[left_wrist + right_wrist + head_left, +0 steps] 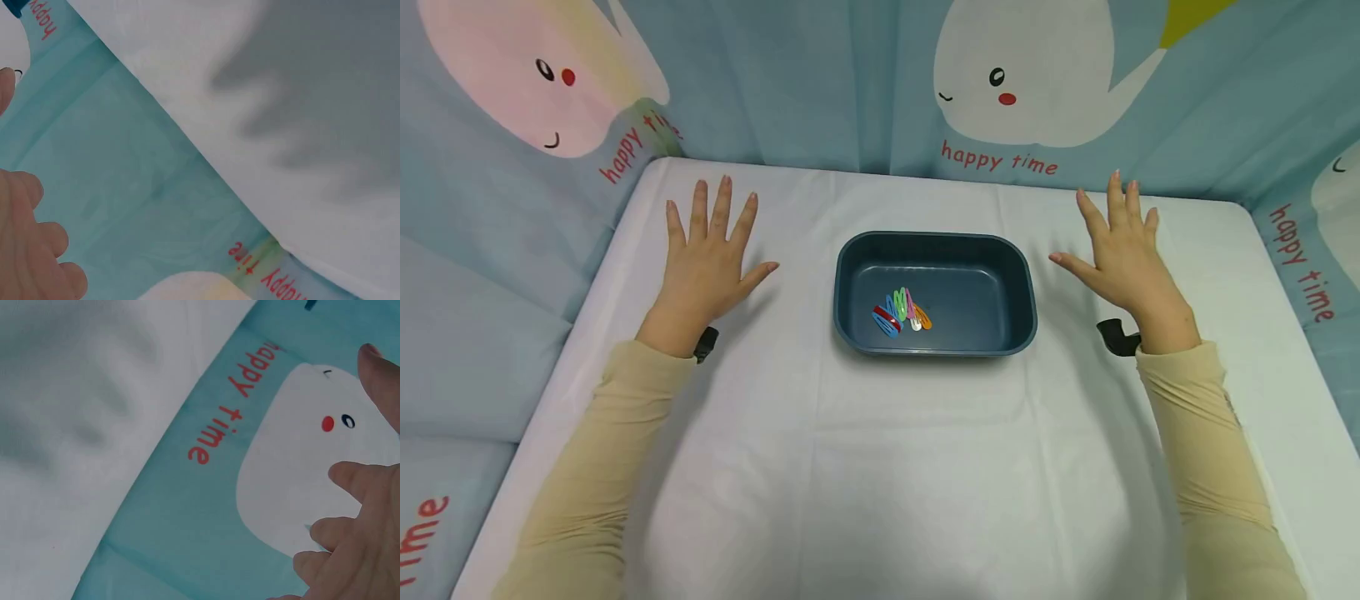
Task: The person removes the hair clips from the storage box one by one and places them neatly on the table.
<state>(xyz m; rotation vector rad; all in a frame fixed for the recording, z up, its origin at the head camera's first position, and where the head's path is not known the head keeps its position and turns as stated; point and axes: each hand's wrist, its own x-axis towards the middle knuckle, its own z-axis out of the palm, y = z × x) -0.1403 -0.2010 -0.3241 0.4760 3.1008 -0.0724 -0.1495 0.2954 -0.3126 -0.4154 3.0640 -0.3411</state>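
In the head view a dark blue rectangular tray [977, 300] sits on the white-covered table. Several snap hair clips [901, 305] in blue, red, green, pink, orange and white lie bunched in its left half. My left hand [703, 262] is held above the table to the left of the tray, fingers spread, holding nothing. To the tray's right, my right hand [1123, 254] is likewise spread and holds nothing. Both hands are apart from the tray. Each wrist view catches part of its hand: left fingers [51, 237] and right fingers [350, 478].
A white cloth [917, 467] covers the table. Light blue curtains [797, 83] with whale prints and red lettering hang behind it and along the sides. A black wrist mount [1118, 337] juts from the right wrist. Hand shadows fall on the cloth.
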